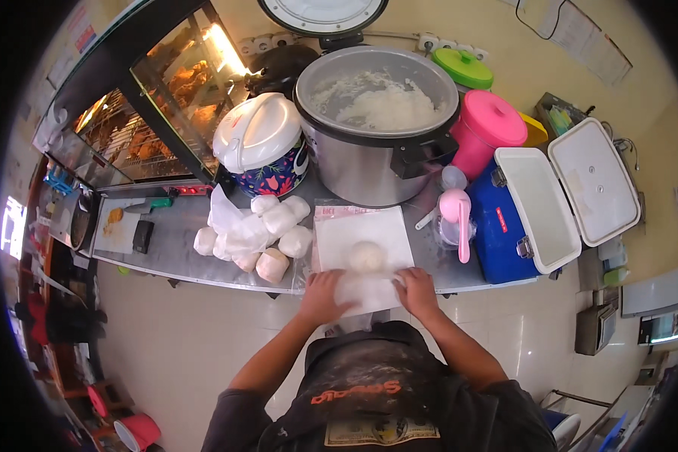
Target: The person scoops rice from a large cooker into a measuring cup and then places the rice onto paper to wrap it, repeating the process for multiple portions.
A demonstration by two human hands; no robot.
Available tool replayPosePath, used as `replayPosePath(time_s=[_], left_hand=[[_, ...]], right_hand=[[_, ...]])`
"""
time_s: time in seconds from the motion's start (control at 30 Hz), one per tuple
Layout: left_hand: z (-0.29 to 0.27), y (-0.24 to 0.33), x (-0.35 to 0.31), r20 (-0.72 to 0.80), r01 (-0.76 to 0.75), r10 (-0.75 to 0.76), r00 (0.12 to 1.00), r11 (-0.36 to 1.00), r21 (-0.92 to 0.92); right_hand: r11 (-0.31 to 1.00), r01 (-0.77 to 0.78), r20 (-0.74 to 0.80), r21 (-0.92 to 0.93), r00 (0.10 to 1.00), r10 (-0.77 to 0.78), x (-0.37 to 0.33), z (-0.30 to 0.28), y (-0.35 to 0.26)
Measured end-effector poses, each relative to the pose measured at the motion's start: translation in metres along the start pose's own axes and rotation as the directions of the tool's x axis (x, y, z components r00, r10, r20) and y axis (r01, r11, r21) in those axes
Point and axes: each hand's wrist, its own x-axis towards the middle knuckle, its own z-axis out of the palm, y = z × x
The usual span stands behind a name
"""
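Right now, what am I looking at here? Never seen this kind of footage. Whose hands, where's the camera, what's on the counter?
There is no machine here: a person works with two bare hands, filmed by a wide fisheye camera on their head looking down, so straight edges curve. The left hand and right hand both press on the near edge of a white wrapping paper that lies on the metal counter. A rice ball sits on that paper. To the left lies a pile of wrapped rice portions. Behind stand a large open rice cooker with white rice, a smaller closed cooker, a pink jug and an open blue cooler box.
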Motion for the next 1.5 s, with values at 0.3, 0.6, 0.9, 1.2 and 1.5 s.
replayPosePath(time_s=[0.3,0.6,0.9,1.2,1.5], left_hand=[[-0.035,-0.027,-0.023,0.344,0.043,-0.024,0.939,0.998,-0.049],[0.029,-0.065,0.010,0.243,0.605,-0.557,0.794,0.762,-0.229],[0.027,0.004,-0.013,-0.005,0.424,-0.445,0.895,0.849,0.314],[0.040,0.031,-0.030,0.356,-0.136,0.014,0.934,0.938,0.320],[0.048,0.034,-0.025,0.268,-0.142,0.045,0.962,0.924,0.356]], right_hand=[[0.950,0.153,-0.030,0.271,0.988,-0.151,-0.012,-0.032,0.018],[0.874,-0.342,0.176,0.345,0.938,0.298,0.039,-0.006,0.034],[0.935,-0.325,0.141,-0.143,0.928,0.344,0.050,-0.005,0.023],[0.973,0.171,0.590,-0.157,0.806,-0.047,0.201,0.016,-0.017],[0.874,0.485,0.576,-0.001,0.715,-0.396,0.179,-0.009,-0.028]])
